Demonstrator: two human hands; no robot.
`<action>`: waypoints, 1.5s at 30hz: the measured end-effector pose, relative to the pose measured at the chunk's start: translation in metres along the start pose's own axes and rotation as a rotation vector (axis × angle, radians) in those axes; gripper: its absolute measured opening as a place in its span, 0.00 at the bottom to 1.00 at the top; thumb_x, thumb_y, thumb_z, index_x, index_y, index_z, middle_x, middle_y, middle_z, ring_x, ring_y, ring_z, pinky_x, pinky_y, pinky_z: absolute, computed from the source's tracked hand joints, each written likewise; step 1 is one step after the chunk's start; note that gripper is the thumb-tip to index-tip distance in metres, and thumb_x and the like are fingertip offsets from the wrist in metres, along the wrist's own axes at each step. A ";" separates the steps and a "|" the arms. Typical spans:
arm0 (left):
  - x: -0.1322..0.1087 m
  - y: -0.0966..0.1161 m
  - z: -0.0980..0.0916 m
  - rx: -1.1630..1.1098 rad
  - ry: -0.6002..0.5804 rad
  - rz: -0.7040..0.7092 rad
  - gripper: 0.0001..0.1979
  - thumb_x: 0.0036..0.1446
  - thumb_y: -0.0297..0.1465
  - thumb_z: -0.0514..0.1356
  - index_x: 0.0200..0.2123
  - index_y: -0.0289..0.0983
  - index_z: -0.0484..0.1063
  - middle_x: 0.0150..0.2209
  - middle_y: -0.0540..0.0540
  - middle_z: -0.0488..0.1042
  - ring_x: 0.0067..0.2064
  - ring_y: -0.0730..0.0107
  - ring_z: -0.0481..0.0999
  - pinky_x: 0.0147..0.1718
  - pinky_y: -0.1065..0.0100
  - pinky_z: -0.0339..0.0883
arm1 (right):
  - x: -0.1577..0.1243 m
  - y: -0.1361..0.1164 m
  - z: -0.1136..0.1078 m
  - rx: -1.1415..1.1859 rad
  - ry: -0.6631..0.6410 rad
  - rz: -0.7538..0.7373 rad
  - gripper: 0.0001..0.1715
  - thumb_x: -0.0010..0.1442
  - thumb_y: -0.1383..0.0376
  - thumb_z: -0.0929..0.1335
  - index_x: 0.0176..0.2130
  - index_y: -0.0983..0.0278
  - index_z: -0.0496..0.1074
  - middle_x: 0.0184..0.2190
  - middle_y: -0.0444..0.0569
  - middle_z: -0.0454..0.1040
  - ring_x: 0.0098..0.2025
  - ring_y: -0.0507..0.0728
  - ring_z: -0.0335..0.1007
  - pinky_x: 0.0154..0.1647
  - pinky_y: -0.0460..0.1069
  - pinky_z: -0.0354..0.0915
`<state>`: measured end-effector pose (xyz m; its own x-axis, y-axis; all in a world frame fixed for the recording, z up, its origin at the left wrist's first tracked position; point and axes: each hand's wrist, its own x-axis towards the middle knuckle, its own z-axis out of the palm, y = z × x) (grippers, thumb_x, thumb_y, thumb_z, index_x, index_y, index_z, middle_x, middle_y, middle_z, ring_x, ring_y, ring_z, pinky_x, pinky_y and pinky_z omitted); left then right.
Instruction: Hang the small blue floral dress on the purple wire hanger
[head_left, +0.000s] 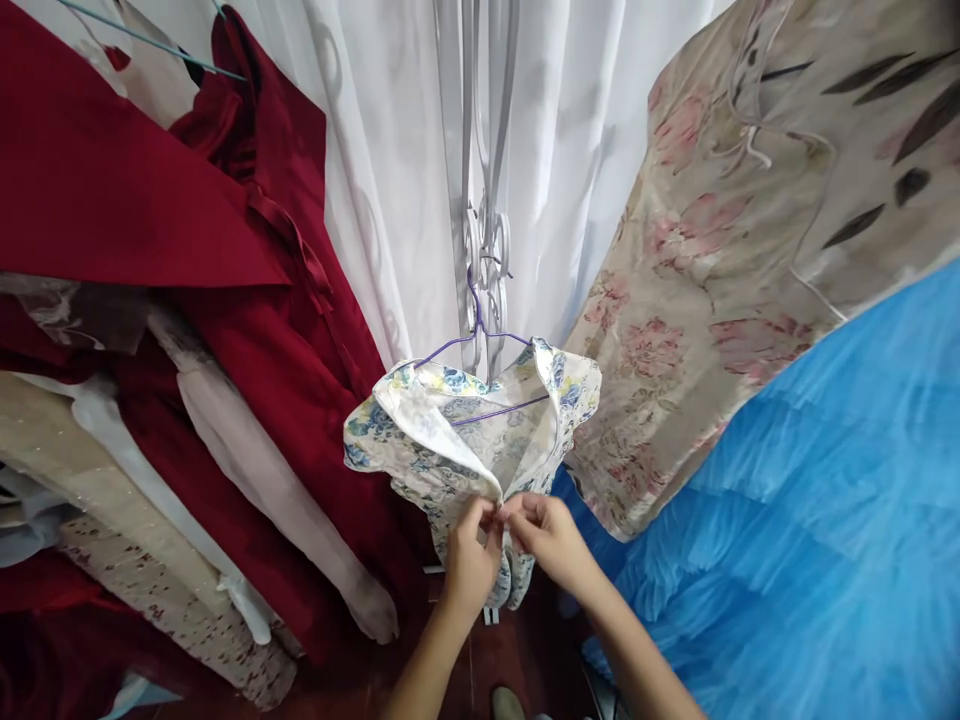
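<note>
A sleeveless-looking floral dress (450,480), cream with blue and yellow flowers, hangs on a purple wire hanger (442,348). Its neckline is open in a V, and the white inside of the collar shows. Where the two front edges meet, my left hand (474,545) pinches the cloth at the left edge. Close against it, my right hand (546,535) pinches the right edge, fingertips nearly touching those of the left. Whether a button or other fastening sits between the fingers is hidden. The hanger hooks onto a white metal stand (486,235).
Dark red garments (277,300) and a pale sleeve (270,480) hang at the left. To the right hang a beige floral cloth (675,280) and a ruffled blue dress (817,520). White curtains (390,150) form the back. Below is a reddish floor (491,660).
</note>
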<state>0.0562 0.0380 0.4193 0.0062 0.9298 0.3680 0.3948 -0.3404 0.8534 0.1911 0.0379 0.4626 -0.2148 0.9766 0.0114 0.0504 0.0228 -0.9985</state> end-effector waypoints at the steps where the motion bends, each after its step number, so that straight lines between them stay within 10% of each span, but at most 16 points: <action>1: 0.003 0.001 -0.001 0.020 -0.030 0.028 0.03 0.61 0.26 0.55 0.36 0.39 0.67 0.33 0.47 0.72 0.37 0.64 0.73 0.39 0.66 0.65 | 0.006 -0.013 -0.004 0.008 0.034 -0.018 0.17 0.62 0.55 0.69 0.29 0.65 0.72 0.15 0.41 0.68 0.17 0.49 0.58 0.20 0.45 0.53; 11: 0.010 -0.025 -0.040 0.242 -0.328 0.054 0.06 0.56 0.24 0.56 0.29 0.39 0.64 0.30 0.50 0.68 0.33 0.68 0.69 0.33 0.69 0.59 | 0.068 -0.203 -0.036 0.045 0.241 -0.514 0.16 0.64 0.60 0.66 0.28 0.65 0.73 0.14 0.39 0.64 0.15 0.46 0.56 0.17 0.43 0.52; 15: 0.010 -0.022 -0.048 0.180 -0.333 0.003 0.04 0.57 0.27 0.59 0.33 0.39 0.66 0.28 0.51 0.69 0.32 0.67 0.71 0.34 0.69 0.63 | 0.055 -0.171 -0.028 -0.292 -0.032 -0.420 0.12 0.64 0.59 0.67 0.33 0.64 0.74 0.16 0.41 0.70 0.17 0.49 0.62 0.18 0.44 0.55; 21: 0.032 0.004 -0.041 0.004 -0.179 0.045 0.09 0.60 0.29 0.61 0.44 0.40 0.70 0.37 0.47 0.76 0.39 0.64 0.77 0.41 0.66 0.69 | 0.076 -0.096 -0.045 -0.774 0.132 -0.471 0.12 0.60 0.64 0.70 0.46 0.60 0.72 0.19 0.38 0.70 0.22 0.53 0.67 0.25 0.46 0.55; 29: 0.098 0.049 -0.025 -0.063 0.137 0.147 0.16 0.59 0.28 0.62 0.50 0.39 0.65 0.41 0.44 0.75 0.39 0.67 0.77 0.38 0.67 0.70 | 0.102 -0.088 -0.057 -1.105 0.123 -0.593 0.10 0.62 0.64 0.69 0.45 0.59 0.70 0.22 0.41 0.76 0.25 0.56 0.71 0.26 0.46 0.50; 45: 0.094 0.052 -0.023 -0.030 0.172 0.179 0.13 0.59 0.27 0.62 0.47 0.39 0.67 0.42 0.44 0.76 0.45 0.63 0.77 0.45 0.63 0.69 | 0.105 -0.079 -0.061 -0.955 0.073 -0.823 0.11 0.67 0.61 0.64 0.36 0.61 0.74 0.22 0.45 0.74 0.24 0.53 0.69 0.28 0.45 0.55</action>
<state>0.0559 0.1049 0.5066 -0.0837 0.8179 0.5693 0.3740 -0.5038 0.7787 0.2242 0.1522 0.5457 -0.4648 0.6085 0.6431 0.6171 0.7435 -0.2575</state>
